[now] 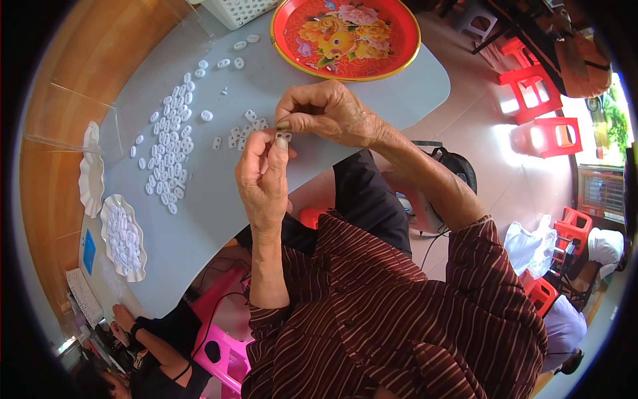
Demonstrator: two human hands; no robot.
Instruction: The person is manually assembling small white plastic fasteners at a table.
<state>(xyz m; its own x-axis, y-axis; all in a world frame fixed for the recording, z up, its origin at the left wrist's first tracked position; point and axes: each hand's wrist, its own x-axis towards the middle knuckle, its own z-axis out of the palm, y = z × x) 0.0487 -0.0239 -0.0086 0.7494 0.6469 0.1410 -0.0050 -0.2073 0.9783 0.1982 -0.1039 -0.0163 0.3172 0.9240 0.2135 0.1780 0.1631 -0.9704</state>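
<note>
My left hand [261, 178] and my right hand [339, 114] meet above the front of the grey table [219, 179]. Between their fingertips is a small white plastic piece with two dark round holes [284, 135], pinched by thumb and fingers of both hands. Just beyond my left hand lies a small group of similar white two-holed pieces [234, 137]. Further left, many white oval pieces with slots [171, 143] are spread in a long heap. A few single ovals [240, 62] lie near the back.
A red round tray with flower pattern [282, 46] stands at the back, beside a white perforated basket [234, 12]. White ruffled dishes [93, 169] line the left edge; one holds many white pieces [123, 236]. Another person [159, 356] sits lower left. Red stools [531, 93] stand at right.
</note>
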